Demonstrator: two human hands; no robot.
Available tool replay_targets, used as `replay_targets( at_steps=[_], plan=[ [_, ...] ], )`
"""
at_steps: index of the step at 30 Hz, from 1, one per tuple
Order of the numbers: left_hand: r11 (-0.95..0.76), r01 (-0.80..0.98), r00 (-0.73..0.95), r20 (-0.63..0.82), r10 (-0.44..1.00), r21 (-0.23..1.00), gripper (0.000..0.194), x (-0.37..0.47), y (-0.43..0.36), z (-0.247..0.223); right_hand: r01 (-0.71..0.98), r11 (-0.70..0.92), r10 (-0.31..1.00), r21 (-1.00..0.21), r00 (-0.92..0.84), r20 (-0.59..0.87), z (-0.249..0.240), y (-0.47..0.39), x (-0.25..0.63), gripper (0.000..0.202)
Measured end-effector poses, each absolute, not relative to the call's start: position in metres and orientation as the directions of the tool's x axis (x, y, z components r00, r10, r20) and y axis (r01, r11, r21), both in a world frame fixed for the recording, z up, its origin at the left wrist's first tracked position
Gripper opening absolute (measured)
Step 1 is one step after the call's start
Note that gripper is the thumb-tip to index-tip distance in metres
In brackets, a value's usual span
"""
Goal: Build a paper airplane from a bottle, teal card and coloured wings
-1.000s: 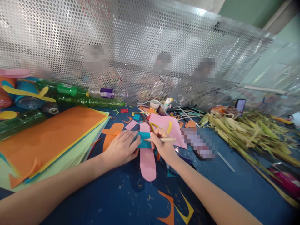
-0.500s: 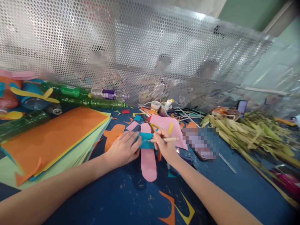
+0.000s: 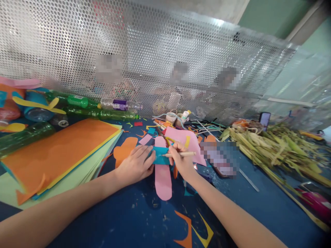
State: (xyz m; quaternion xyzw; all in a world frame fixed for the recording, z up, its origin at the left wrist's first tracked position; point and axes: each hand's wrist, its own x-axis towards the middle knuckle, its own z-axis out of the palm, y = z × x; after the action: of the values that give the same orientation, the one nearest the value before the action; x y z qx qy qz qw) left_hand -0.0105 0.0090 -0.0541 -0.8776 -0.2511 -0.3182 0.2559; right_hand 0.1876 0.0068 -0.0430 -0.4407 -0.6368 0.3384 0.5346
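A small blue sheet [image 3: 160, 159] lies across a long pink strip with rounded ends [image 3: 163, 184] on the dark blue table. My left hand [image 3: 136, 161] rests flat over the blue sheet's left end, its fingers stretched out. In a writing grip, my right hand [image 3: 181, 159] pinches a pale wooden pencil [image 3: 188, 154], whose tip points left onto the blue sheet. An orange cut shape [image 3: 124, 147] lies just beyond my left hand. Behind my right hand is a larger pink sheet [image 3: 190, 136] with a small yellow piece on it.
Orange, yellow and green sheets [image 3: 69, 148] are stacked at left, with plastic bottles [image 3: 103, 113] behind. Cut scraps [image 3: 184, 229] lie in front. To the right are a phone [image 3: 219, 160] and dried husks [image 3: 281, 148]. A perforated metal screen [image 3: 155, 51] stands behind, with people beyond it.
The view has shifted very slightly. Both hands, the pencil and the blue sheet keep nearly the same places.
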Motion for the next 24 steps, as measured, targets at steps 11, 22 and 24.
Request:
replay_targets(
  at_steps=[11,22,24],
  plan=[
    [-0.729,0.611,0.672,0.69,0.27,-0.309,0.031,-0.0089,0.0114,-0.055,0.202,0.394,0.919,-0.897,-0.054,0.392,-0.0426,0.0075,0.1874,0.034],
    [-0.735,0.607,0.675,0.684,0.277,-0.302,0.031,-0.0091,0.0088,-0.0545,0.168,0.377,0.926,-0.911,-0.047,0.375,-0.0438,0.0062,0.1871,0.033],
    [-0.738,0.607,0.673,0.685,0.28,-0.294,0.031,-0.0091,0.0087,-0.0543,0.173,0.375,0.926,-0.911,-0.043,0.374,-0.0432,0.0063,0.1868,0.034]
  ],
)
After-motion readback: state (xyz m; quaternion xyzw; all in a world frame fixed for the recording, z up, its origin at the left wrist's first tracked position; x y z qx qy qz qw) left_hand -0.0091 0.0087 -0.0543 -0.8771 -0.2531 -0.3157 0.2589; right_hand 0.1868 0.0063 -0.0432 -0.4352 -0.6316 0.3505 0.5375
